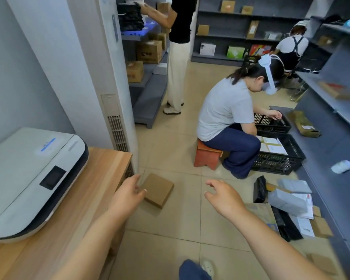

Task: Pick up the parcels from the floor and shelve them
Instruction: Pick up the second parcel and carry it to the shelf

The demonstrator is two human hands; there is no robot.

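Note:
A flat brown cardboard parcel [157, 190] lies on the tiled floor beside the wooden counter. My left hand [129, 194] hangs just left of it, fingers spread, its fingertips at the parcel's near left edge and holding nothing. My right hand [223, 196] is out to the parcel's right, open and empty, well apart from it. A pile of parcels [287, 207], grey bags, black bags and small brown boxes, lies on the floor at the right against the grey shelf unit [331, 142].
A wooden counter [85, 199] with a white machine [28, 178] is at my left. A seated person [228, 122] on an orange stool [207, 156] works over black crates [279, 156]. Another person [178, 57] stands at far shelves; a third crouches at the back.

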